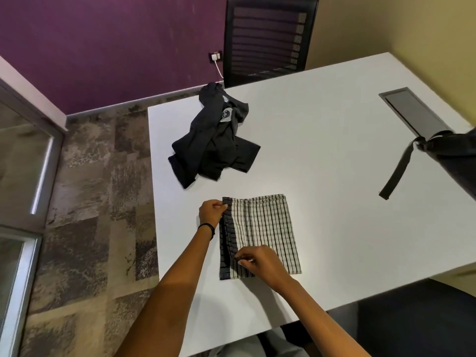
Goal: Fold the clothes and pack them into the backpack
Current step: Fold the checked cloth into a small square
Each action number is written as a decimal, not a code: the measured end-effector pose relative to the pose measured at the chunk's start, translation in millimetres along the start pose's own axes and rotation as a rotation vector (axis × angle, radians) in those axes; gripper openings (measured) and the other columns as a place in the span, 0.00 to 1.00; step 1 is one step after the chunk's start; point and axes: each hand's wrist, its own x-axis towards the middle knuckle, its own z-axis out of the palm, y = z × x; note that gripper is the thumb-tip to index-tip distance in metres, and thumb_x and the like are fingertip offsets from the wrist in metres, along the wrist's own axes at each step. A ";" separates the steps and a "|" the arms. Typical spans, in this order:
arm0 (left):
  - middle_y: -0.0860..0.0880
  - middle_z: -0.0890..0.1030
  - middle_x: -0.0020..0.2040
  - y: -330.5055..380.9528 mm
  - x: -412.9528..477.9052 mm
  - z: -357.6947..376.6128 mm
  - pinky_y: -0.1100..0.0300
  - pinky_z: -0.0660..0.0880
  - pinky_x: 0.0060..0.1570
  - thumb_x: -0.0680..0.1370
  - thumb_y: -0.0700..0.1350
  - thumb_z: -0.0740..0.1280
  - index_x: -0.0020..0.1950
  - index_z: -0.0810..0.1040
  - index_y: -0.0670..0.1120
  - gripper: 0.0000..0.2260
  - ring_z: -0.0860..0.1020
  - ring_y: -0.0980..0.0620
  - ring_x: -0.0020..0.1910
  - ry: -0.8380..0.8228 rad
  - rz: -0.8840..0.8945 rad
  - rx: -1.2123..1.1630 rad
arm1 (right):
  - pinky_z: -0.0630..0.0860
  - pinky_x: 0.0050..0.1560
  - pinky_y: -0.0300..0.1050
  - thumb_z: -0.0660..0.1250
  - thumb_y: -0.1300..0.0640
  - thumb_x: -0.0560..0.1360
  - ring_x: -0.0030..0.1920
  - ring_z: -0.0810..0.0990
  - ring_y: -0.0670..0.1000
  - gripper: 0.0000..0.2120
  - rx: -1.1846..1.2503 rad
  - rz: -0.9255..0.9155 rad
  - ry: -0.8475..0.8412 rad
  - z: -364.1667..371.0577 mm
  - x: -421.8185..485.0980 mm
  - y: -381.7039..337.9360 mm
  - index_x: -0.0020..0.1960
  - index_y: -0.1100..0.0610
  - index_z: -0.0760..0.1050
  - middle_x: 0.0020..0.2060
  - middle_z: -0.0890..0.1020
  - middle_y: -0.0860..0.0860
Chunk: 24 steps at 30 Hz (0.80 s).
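The white counter (334, 150) filled most of what I saw, its left edge running along a patterned carpet floor. Beyond its far edge stood a black mesh-backed chair (268, 37), pushed close to the counter.

The backpack (461, 161) sat dark at the right side of the counter and was mostly cut off from view. One flat black strap (396, 173) trailed from it across the surface towards me.

Near the far left corner lay a black garment (213, 143), crumpled and unfolded, with a small pale printed badge showing on top. It lay well apart from the backpack.

Closer to me, near the left edge, the checked cloth (268, 228) lay flat as a tidy rectangle. It was cream with thin dark lines and had a dark band down its left side. It was clear of the black garment.

A grey rectangular hatch (412, 112) was set into the counter just beyond the backpack.

My left hand (211, 211) was closed in a pinch on the far left corner of the checked cloth, right at the dark band. My right hand (260, 264) pinched the same band lower down, near the cloth's near left corner, with its fingers curled onto the fabric. Both forearms reached in from the near side.

A thin black wristband (207, 228) circled my left wrist. On the purple wall behind the chair was a small socket (215, 56) with a white cable hanging from it.
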 end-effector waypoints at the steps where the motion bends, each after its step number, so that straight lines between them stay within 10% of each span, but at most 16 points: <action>1: 0.36 0.83 0.45 -2.2 1.4 1.2 0.48 0.78 0.52 0.72 0.40 0.73 0.46 0.82 0.36 0.08 0.80 0.37 0.47 0.007 -0.013 -0.019 | 0.77 0.52 0.40 0.67 0.59 0.74 0.49 0.82 0.46 0.11 0.016 0.008 -0.019 3.6 0.6 1.5 0.56 0.56 0.80 0.50 0.84 0.49; 7: 0.41 0.79 0.48 -5.6 1.9 7.1 0.57 0.73 0.53 0.74 0.38 0.68 0.49 0.79 0.36 0.07 0.76 0.44 0.50 0.039 -0.073 -0.006 | 0.77 0.53 0.44 0.65 0.59 0.76 0.50 0.81 0.46 0.11 0.008 0.044 -0.124 8.1 -6.2 18.0 0.57 0.56 0.79 0.52 0.83 0.49; 13: 0.40 0.62 0.73 -11.1 -24.6 19.7 0.53 0.59 0.72 0.77 0.40 0.65 0.73 0.61 0.38 0.27 0.60 0.42 0.72 0.043 0.136 0.306 | 0.72 0.56 0.39 0.60 0.60 0.78 0.59 0.76 0.51 0.12 -0.118 0.128 0.073 -3.2 -31.2 53.4 0.60 0.56 0.76 0.59 0.79 0.50; 24: 0.45 0.35 0.76 -62.3 -67.3 39.8 0.51 0.37 0.73 0.81 0.51 0.59 0.77 0.42 0.45 0.33 0.34 0.44 0.75 -0.574 0.477 0.782 | 0.60 0.68 0.52 0.57 0.48 0.74 0.70 0.66 0.59 0.27 -0.358 0.082 -0.031 9.4 -56.2 99.8 0.68 0.60 0.69 0.70 0.66 0.58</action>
